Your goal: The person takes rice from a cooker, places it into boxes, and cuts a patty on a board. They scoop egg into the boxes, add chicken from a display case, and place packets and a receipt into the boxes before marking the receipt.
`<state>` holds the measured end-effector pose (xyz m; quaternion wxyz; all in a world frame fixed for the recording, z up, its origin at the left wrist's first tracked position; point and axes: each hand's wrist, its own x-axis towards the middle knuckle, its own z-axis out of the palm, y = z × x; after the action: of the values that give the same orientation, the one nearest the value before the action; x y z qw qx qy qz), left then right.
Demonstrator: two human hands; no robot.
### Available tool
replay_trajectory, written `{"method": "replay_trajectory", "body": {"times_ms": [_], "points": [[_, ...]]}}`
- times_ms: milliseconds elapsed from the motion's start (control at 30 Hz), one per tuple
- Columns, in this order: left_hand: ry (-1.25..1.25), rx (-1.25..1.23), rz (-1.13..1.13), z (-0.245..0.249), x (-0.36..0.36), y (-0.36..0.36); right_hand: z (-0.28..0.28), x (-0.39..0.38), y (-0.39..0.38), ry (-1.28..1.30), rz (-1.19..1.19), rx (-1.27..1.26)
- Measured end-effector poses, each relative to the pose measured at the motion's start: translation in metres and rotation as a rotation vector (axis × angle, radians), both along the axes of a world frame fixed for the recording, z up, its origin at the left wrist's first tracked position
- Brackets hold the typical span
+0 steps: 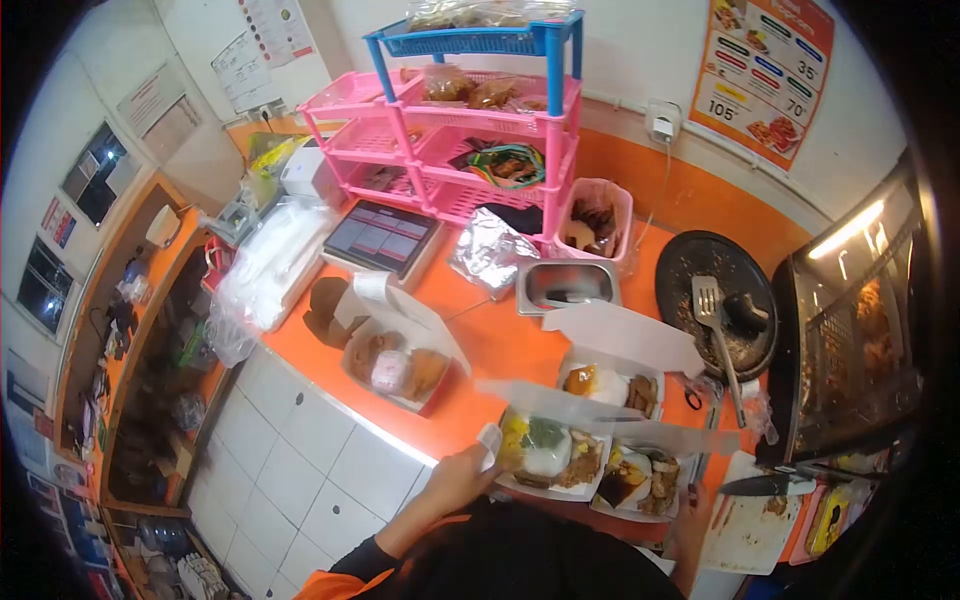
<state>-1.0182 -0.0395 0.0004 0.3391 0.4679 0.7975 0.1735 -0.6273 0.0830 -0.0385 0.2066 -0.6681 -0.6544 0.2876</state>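
My left hand [462,483] grips the left side of an open paper food box [560,493], by a white flap. Inside that box lie rice, yellow and green food and brown pieces. Against its right side stands a second open food box [636,512] with rice, dark sauce and sliced meat. My right hand [690,520] is at the right side of this second box, blurred and partly hidden, so its fingers do not show clearly. Behind them is a third open box [648,398] with rice, sauce and meat.
Another open box [432,408] with a wrapped round item stands left on the orange counter [500,350]. Behind are a touchscreen [378,238], foil [490,255], a metal tray [568,284] and pink shelves [405,150]. Rightward: a black pan [680,270] with a spatula [708,300], a knife [765,486] and a cutting board [745,550].
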Motion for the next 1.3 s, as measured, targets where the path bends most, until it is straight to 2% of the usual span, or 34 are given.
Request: {"method": "replay_trajectory", "body": {"times_ms": [33, 100, 133, 167, 200, 267, 333, 367, 433, 467, 567, 600, 633, 667, 767, 867, 967, 1067, 1167, 1267, 1300], "points": [[-0.037, -0.020, -0.007, 0.003, -0.012, -0.002, -0.004, 0.025, 0.007, -0.077, 0.105, -0.005], [-0.086, 0.037, -0.033, 0.009, -0.039, -0.010, 0.031, 0.021, 0.018, -0.123, -0.005, -0.003], [-0.095, 0.112, -0.055, 0.013, -0.054, -0.016, 0.067, 0.004, 0.027, -0.090, -0.223, 0.003], [-0.105, 0.183, -0.078, 0.018, -0.070, -0.024, 0.084, 0.007, 0.037, -0.110, -0.271, 0.092], [-0.235, 0.248, -0.084, 0.029, -0.092, -0.029, 0.098, 0.008, 0.048, -0.129, -0.317, 0.181], [-0.494, 0.385, -0.088, 0.060, -0.146, -0.033, 0.150, -0.051, 0.063, 0.100, -0.127, 0.429], [-0.377, 0.397, 0.138, 0.088, -0.206, -0.051, 0.189, -0.117, 0.070, 0.140, -0.019, 0.380], [-0.342, 0.534, 0.273, 0.104, -0.229, -0.047, 0.203, -0.153, 0.075, 0.157, 0.040, 0.354], [-0.168, 0.597, 0.645, 0.083, -0.293, -0.053, 0.220, -0.224, 0.085, 0.106, 0.255, 0.382], [-0.106, 0.609, 0.723, 0.076, -0.323, -0.050, 0.231, -0.256, 0.088, 0.053, 0.351, 0.359], [0.180, 0.469, 0.650, 0.003, -0.411, -0.051, 0.239, -0.339, 0.090, -0.031, 0.623, 0.389], [0.180, 0.475, 0.563, -0.027, -0.430, -0.052, 0.244, -0.363, 0.088, -0.069, 0.707, 0.373], [0.176, 0.480, 0.475, -0.038, -0.438, -0.048, 0.247, -0.385, 0.086, -0.111, 0.791, 0.355], [-0.018, 0.449, 0.511, -0.050, -0.439, -0.041, 0.246, -0.403, 0.085, -0.080, 0.809, 0.321], [0.024, 0.425, 0.441, -0.067, -0.430, -0.016, 0.243, -0.437, 0.086, -0.096, 0.808, 0.236], [0.061, 0.363, 0.391, -0.042, -0.412, -0.009, 0.237, -0.451, 0.089, -0.114, 0.791, 0.215], [0.327, 0.318, 0.448, -0.042, -0.402, -0.016, 0.235, -0.457, 0.088, -0.148, 0.782, 0.202], [0.687, 0.522, 0.450, -0.075, -0.418, -0.044, 0.228, -0.461, 0.084, -0.176, 0.850, 0.213], [0.456, 0.363, 0.761, -0.022, -0.412, -0.060, 0.219, -0.460, 0.074, -0.198, 0.928, 0.328], [0.134, 0.684, 0.744, 0.060, -0.382, -0.056, 0.225, -0.475, 0.051, -0.153, 0.967, 0.410], [0.029, 0.748, 0.624, 0.076, -0.366, -0.053, 0.222, -0.483, 0.044, -0.099, 1.082, 0.517]]}}
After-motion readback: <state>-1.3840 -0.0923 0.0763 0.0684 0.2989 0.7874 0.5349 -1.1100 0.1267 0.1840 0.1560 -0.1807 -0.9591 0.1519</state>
